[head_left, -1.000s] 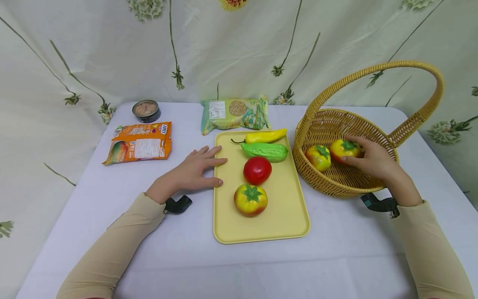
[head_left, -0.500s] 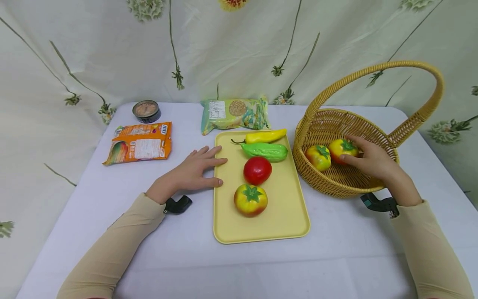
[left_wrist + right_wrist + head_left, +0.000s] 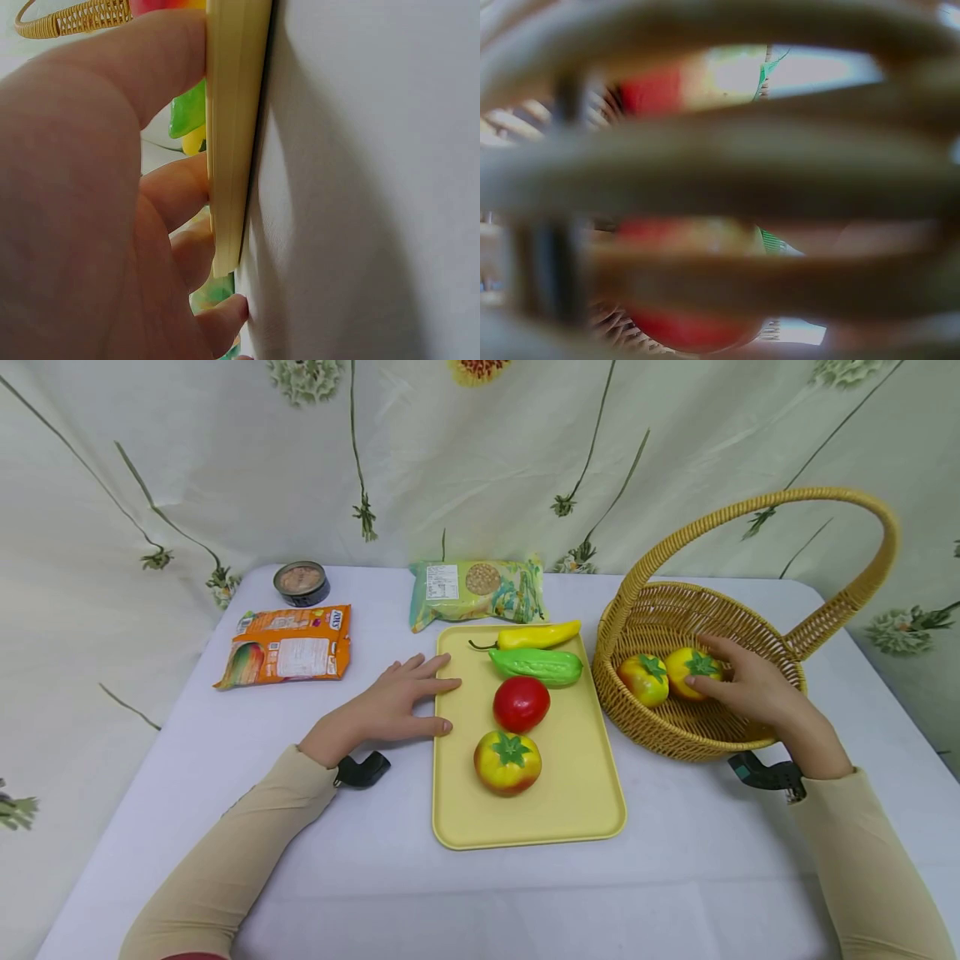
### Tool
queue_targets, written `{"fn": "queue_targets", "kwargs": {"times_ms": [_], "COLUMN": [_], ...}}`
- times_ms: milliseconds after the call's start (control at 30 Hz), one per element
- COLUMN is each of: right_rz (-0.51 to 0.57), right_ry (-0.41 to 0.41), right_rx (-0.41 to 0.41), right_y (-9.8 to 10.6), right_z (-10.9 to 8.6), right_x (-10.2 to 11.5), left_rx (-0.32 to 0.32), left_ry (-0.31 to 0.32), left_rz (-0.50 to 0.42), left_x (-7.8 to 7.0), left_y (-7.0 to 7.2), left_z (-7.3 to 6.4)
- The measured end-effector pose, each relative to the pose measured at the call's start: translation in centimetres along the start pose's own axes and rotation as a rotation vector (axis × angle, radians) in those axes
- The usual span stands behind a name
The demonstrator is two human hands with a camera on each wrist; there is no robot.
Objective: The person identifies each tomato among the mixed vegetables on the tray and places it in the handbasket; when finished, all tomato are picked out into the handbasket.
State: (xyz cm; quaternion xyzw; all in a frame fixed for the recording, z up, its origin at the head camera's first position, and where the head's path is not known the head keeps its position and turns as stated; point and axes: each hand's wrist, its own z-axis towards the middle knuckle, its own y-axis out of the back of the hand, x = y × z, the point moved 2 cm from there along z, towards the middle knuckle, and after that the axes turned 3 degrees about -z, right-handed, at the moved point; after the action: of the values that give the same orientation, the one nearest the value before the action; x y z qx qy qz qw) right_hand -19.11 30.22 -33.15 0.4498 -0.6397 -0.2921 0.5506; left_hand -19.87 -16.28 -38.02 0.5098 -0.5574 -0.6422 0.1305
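My right hand [image 3: 750,689] reaches into the wicker basket [image 3: 660,731], thumb and fingers around a yellow-red tomato [image 3: 686,670] with a green leaf top. Beside it in the basket lies a similar tomato [image 3: 643,681]. The right wrist view looks through blurred basket weave at red and yellow fruit. My left hand [image 3: 378,706] spreads its fingers against the left rim of the yellow tray [image 3: 555,814]; the left wrist view shows fingertips touching the tray's side [image 3: 234,135]. On the tray are a yellow pepper [image 3: 536,635], a green gourd-like vegetable [image 3: 540,667], a red round fruit [image 3: 521,703] and another tomato [image 3: 507,764].
An orange snack bag [image 3: 288,645] lies at the left, with a small round can [image 3: 302,583] behind it. Behind the tray is a green-yellow bag [image 3: 476,592]. The basket's tall handle [image 3: 750,506] arches over its opening. A floral cloth [image 3: 480,460] hangs behind the table.
The tomato at my right hand has shifted slightly left in the basket, towards the other one. My left hand stays at the tray's rim. The head view has shifted slightly.
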Motion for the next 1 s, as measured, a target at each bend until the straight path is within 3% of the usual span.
{"fn": "queue_targets", "kwargs": {"times_ms": [1000], "right_rz": [0.037], "right_ry": [0.047], "right_rx": [-0.040], "right_y": [0.71], "right_z": [-0.71], "right_x": [0.41], "left_rx": [0.008], "left_ry": [0.014], "left_rz": [0.006], "left_x": [-0.16], "left_y": [0.02], "left_z": [0.01]}}
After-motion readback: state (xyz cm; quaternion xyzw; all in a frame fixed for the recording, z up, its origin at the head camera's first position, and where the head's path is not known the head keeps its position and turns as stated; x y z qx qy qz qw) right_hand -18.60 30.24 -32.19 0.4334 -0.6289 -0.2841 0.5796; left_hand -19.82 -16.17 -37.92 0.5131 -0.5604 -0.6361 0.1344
